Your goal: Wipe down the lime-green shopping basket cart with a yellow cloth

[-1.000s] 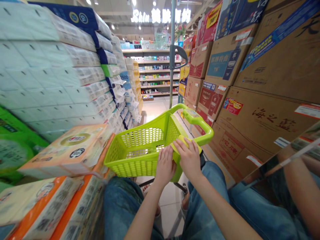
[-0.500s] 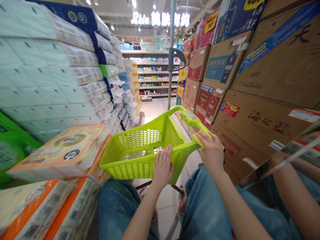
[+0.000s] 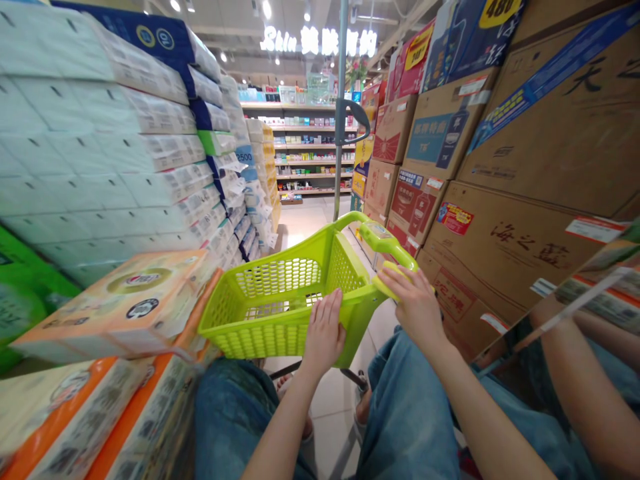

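Lime-green plastic shopping basket stands directly in front of the person, with both of their hands on it. The left hand lies over the basket's near rim, fingers together and pointing forward. Its thumb is out of sight, so I cannot tell whether it grips the rim or only rests there. The right hand is half closed, its fingers curled over a yellow grip at the basket's right side, and it has hold of that grip. The two hands are well apart, with one on the rim and one on the grip. A single lime-green handle runs from that grip towards the basket's far corner.

Left of the basket rise stacks of pale wrapped tissue packs, too many to count. One peach tissue pack sits just beside the basket, and two orange-edged packs lie below it. Right of the basket, printed cardboard cartons are stacked high, also too many to count. One metal pole stands beyond the basket, and shelves of goods line the far end of the aisle. Two denim-clad legs show just below the basket, and a mirror at its lower right reflects an arm.
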Demonstrator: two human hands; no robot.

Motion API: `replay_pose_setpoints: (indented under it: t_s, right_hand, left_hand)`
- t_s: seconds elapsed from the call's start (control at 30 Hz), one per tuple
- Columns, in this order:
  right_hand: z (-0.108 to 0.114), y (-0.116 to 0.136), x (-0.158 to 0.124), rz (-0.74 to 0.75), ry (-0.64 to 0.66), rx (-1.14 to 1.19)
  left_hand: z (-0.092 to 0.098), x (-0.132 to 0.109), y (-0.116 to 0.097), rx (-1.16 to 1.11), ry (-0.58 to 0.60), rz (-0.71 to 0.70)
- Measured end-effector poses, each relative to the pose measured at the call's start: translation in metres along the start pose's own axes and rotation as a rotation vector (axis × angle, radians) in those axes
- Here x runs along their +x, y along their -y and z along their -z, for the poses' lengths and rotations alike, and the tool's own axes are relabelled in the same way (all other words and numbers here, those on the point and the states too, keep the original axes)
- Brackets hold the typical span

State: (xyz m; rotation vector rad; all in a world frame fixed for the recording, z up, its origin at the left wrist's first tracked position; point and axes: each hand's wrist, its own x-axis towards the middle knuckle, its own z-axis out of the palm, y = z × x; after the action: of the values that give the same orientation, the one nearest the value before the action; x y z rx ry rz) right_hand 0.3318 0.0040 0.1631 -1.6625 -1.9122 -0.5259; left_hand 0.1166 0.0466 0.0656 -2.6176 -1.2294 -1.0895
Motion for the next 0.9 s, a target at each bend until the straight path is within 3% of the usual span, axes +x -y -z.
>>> replay_pose_setpoints:
  t_s: [0.07,0.13,0.2,0.37,0.47,0.6,0.77,0.83,0.9]
  right_hand:
    - [0.008,-0.02,0.005,-0.083,-0.05,-0.015]
    - [0.009,-0.022,0.008,-0.135,-0.09,-0.029]
    - [0.001,-0.005,0.009,-0.141,-0.109,-0.051]
    - [-0.03,0.071,0.004,-0.024,-0.025,-0.043]
    - [-0.039,0.086,-0.001,0.039,0.021,-0.013]
    - [-0.027,0.051,-0.007,0.124,0.063,0.034]
    - [0.001,-0.012,-0.004,-0.021,-0.006,-0.001]
    - [0.002,-0.018,-0.001,-0.1,-0.065,-0.022]
    - [-0.004,-0.007,0.0,-0.168,-0.123,-0.05]
  left_hand:
    - [0.0,0.001,-0.001,0.001,-0.007,0.001]
    - [0.001,0.001,-0.002,0.005,-0.02,0.003]
    - [0.0,0.001,-0.002,0.005,-0.027,0.006]
    - [-0.003,-0.001,0.0,0.011,-0.018,0.0]
    - [-0.005,-0.002,0.001,0.03,-0.036,-0.01]
    - [-0.002,-0.001,0.0,0.022,-0.024,-0.011]
    - [0.001,0.002,-0.003,0.011,-0.023,0.001]
    - [0.001,0.002,-0.004,0.007,-0.023,0.008]
    - [-0.001,0.001,-0.003,0.004,-0.026,0.014]
